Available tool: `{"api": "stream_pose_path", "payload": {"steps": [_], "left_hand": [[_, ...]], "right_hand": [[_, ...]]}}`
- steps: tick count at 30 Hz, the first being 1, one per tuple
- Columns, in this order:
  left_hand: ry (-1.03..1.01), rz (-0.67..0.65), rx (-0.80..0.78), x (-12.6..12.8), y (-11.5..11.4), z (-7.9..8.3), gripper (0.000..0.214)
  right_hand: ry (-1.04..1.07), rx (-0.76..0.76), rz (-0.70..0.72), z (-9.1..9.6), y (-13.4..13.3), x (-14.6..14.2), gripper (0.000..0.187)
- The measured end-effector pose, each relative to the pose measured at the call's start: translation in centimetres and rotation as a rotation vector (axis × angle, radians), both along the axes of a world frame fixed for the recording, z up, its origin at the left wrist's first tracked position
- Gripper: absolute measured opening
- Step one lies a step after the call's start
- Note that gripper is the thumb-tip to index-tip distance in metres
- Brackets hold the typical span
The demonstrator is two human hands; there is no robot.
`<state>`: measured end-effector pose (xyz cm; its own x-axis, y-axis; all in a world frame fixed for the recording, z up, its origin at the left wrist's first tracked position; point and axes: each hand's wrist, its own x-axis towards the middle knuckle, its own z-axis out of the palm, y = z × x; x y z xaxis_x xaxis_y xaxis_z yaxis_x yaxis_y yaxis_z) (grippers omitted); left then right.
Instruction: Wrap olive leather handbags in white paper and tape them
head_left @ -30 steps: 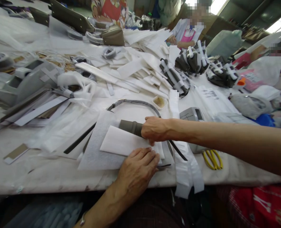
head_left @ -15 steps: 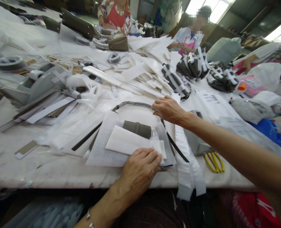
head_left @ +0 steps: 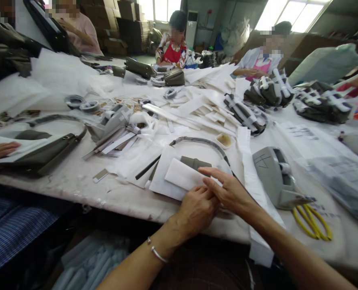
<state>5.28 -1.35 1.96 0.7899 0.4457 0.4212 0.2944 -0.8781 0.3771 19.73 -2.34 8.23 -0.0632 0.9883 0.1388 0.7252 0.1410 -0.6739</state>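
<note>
In front of me on the table lies a handbag with a wrapped curved handle (head_left: 201, 139). Its olive-grey flap part (head_left: 194, 162) shows above a folded white padding sheet (head_left: 179, 175), and a larger thin white sheet (head_left: 159, 181) lies beneath. My left hand (head_left: 198, 211) is closed at the near edge of these sheets, fingers curled and their tips hidden. Just above it, my right hand (head_left: 224, 187) reaches over the padding with its fingers stretched out, touching or nearly touching its right end.
A grey tape dispenser (head_left: 265, 173) and yellow-handled cutters (head_left: 312, 223) are at right, beside a white strip (head_left: 245, 161). Another dispenser (head_left: 106, 125) stands left of the middle. A co-worker's hand (head_left: 2, 152) rests on another bag (head_left: 52, 153). White sheets (head_left: 194, 104) pile up behind.
My right hand has left the handle and come down beside my left hand. My left hand's fingers, flat before, are now curled. The view has swung left.
</note>
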Motion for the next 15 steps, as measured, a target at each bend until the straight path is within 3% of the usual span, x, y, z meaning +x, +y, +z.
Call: {"api": "stream_pose_path", "payload": {"steps": [2,5,7,9,11,15], "left_hand": [[-0.001,-0.035,0.082,-0.6,-0.1,0.1,0.023],[-0.017,-0.081,0.179,-3.0,0.2,1.7,0.019],[-0.049,0.033,0.199,-5.6,1.0,3.1,0.02],[-0.058,0.236,0.206,-8.3,2.2,4.0,0.022],[-0.035,0.361,0.141,-10.4,3.3,4.1,0.028],[-0.096,0.336,-0.069,-12.2,4.0,2.7,0.038]], "right_hand": [[0.032,0.014,0.003,-1.9,-1.1,-0.8,0.039],[-0.024,0.067,0.04,-3.8,-1.7,-0.9,0.041],[-0.073,0.103,0.055,-4.1,-1.8,-0.7,0.039],[-0.127,0.138,0.071,-4.0,-1.8,-0.7,0.042],[-0.181,0.162,0.086,-3.7,-1.8,-1.0,0.052],[-0.245,0.159,0.103,-3.4,-1.7,-1.4,0.076]]}}
